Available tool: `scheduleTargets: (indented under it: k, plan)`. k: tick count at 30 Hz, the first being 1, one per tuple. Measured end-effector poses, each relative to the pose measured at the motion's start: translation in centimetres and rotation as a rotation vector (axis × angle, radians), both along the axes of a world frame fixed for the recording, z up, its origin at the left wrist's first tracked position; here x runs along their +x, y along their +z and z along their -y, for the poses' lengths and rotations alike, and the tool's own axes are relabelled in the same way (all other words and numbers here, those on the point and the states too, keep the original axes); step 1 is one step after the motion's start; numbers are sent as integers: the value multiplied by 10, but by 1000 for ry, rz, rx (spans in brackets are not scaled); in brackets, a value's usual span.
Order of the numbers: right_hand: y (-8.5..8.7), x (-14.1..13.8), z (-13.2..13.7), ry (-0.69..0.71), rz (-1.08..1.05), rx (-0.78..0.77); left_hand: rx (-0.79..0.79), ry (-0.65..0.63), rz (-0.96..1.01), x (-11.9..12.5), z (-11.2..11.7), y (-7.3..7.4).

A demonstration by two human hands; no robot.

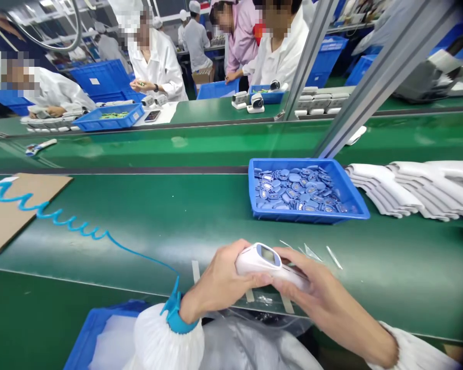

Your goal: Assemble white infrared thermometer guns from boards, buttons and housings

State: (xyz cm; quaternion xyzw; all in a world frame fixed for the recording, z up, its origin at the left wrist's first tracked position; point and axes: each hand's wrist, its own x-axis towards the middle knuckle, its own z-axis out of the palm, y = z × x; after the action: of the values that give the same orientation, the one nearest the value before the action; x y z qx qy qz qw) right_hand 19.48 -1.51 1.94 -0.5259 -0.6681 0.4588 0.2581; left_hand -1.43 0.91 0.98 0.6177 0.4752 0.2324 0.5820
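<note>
Both my hands grip a white handheld thermometer (268,263) with a blue-framed display, just above the near edge of the green belt (139,246). My left hand (224,272) wraps its left end, and my right hand (312,293) covers its lower body. A blue wrist strap (173,313) circles my left wrist, its coiled blue cord (50,216) running left. Beyond my right hand lie several thin clear plastic strips (312,253). Farther on, a blue tray (304,217) holds many small blue parts (297,190).
Stacked white housings (409,190) lie right of the tray, and a cardboard sheet (19,216) lies at left. Below my hands are a blue crate (92,334) and a plastic bag (247,344). Metal posts (308,61) and a second belt separate me from co-workers handling devices.
</note>
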Motion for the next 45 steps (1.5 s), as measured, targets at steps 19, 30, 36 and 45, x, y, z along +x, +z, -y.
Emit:
scheduleTargets:
  k: [19, 30, 36, 45]
  plan:
    - [2, -50, -15, -534, 301, 689, 169, -139, -171, 15, 11, 4]
    - [21, -33, -47, -363, 205, 416, 266, -7, -305, 7, 11, 17]
    - [23, 7, -129, -249, 532, 341, 448, -9, -417, -32, 3, 15]
    - [-22, -17, -196, -188, 700, 203, 709, -218, -849, 2, 0, 12]
